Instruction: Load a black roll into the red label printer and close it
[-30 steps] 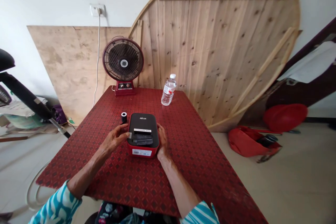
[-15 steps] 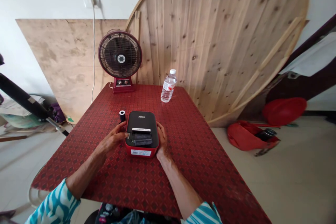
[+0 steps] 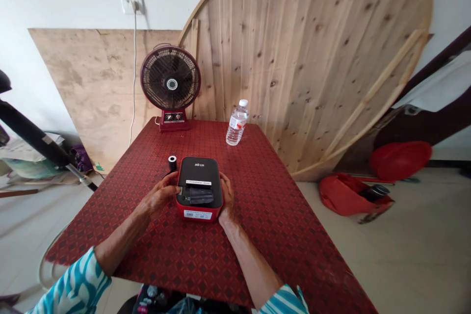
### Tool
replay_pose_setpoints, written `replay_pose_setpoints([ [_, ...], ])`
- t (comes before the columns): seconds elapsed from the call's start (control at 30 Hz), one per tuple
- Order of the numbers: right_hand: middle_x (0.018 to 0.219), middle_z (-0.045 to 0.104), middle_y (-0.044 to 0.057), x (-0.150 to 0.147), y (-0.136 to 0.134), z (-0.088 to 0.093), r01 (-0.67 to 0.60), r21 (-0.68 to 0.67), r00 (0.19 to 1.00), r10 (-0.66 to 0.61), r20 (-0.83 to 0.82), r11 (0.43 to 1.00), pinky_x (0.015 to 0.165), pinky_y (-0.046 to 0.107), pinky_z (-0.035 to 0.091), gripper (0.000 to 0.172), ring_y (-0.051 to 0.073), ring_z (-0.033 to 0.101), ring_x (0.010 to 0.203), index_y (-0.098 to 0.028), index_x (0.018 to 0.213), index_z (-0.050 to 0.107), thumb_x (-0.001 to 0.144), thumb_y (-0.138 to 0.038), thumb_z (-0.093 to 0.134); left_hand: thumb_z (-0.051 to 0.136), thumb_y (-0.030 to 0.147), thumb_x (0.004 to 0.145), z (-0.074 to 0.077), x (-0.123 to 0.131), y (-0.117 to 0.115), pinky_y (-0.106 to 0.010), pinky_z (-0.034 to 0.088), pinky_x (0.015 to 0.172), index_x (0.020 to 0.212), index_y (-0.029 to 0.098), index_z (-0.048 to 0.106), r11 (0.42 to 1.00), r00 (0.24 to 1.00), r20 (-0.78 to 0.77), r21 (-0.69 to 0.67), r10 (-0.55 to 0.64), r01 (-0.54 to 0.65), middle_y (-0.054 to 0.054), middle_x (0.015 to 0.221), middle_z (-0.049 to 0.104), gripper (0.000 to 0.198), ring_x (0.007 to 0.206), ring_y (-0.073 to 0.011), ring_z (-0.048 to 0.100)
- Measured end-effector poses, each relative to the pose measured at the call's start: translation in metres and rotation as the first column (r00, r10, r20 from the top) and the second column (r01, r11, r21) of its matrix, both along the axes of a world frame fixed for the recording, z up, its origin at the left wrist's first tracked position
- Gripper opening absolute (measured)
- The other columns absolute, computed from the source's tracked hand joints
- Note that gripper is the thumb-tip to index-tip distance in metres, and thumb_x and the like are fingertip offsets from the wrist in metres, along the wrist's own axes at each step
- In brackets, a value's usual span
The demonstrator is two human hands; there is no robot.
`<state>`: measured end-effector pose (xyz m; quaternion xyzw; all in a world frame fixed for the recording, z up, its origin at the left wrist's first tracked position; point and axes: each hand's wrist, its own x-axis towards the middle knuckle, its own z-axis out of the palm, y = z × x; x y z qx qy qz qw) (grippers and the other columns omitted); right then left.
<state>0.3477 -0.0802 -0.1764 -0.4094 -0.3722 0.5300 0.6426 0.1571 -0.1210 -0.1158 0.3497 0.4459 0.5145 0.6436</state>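
Note:
On the table stands a boxy device point(image 3: 200, 171) with a black top and red sides, its white label facing me. It looks like a small printer, but I cannot be sure. A dark ribbed piece lies across the recess near its front. My left hand point(image 3: 162, 194) grips its left side, the thumb on the top edge by a small light tab. Against the right side is my right hand point(image 3: 227, 200), fingers along the wall. A small black roll point(image 3: 172, 162) with a white end stands just behind my left fingers.
A clear water bottle point(image 3: 237, 122) and a dark red fan point(image 3: 171, 83) stand at the back of the red patterned table point(image 3: 257, 235). A round wooden board point(image 3: 294, 68) leans behind. On the floor at right lie a red bag point(image 3: 340, 194) and a red basin point(image 3: 401, 159).
The view has shifted slightly, so the background sits a little lower and further right. Both hands stay on the device, which has not visibly moved.

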Motion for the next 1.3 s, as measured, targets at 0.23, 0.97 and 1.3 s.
replay_pose_setpoints([
  [0.23, 0.107, 0.072, 0.004, 0.0, -0.001, 0.002, -0.005, -0.057, 0.997, 0.0, -0.079, 0.998, 0.081, 0.034, 0.047, 0.054, 0.022, 0.064, 0.093, -0.023, 0.111, 0.066, 0.072, -0.061, 0.065, 0.074, 0.022, 0.06, -0.005, 0.002, 0.001, -0.034, 0.048, 0.081, 0.122, 0.017, 0.059, 1.0, 1.0, 0.004, 0.013, 0.018, -0.018, -0.009, 0.115, 0.07, 0.063, 0.096, -0.0256, 0.067],
  [0.97, 0.102, 0.073, 0.004, 0.0, 0.0, 0.004, 0.013, -0.044, 0.999, -0.015, -0.044, 0.999, 0.079, 0.034, 0.048, 0.049, 0.022, 0.065, 0.089, -0.023, 0.107, 0.068, 0.072, -0.058, 0.065, 0.069, 0.046, 0.078, 0.012, -0.008, -0.016, -0.04, 0.049, 0.095, 0.128, 0.018, 0.058, 0.984, 0.954, -0.301, 0.17, -0.002, 0.056, -0.012, 0.124, 0.068, 0.058, 0.115, -0.0296, 0.062],
  [1.3, 0.112, 0.071, 0.005, 0.003, 0.002, -0.001, 0.016, 0.007, 1.0, -0.016, 0.013, 1.0, 0.088, 0.037, 0.047, 0.045, 0.025, 0.062, 0.107, -0.024, 0.109, 0.069, 0.078, -0.056, 0.061, 0.044, 0.015, 0.091, 0.064, 0.027, 0.05, -0.03, 0.046, 0.098, 0.118, 0.022, 0.066, 0.732, 0.032, -0.997, 0.069, 0.064, 0.678, -0.006, 0.12, 0.07, 0.035, 0.114, -0.02, 0.064],
])
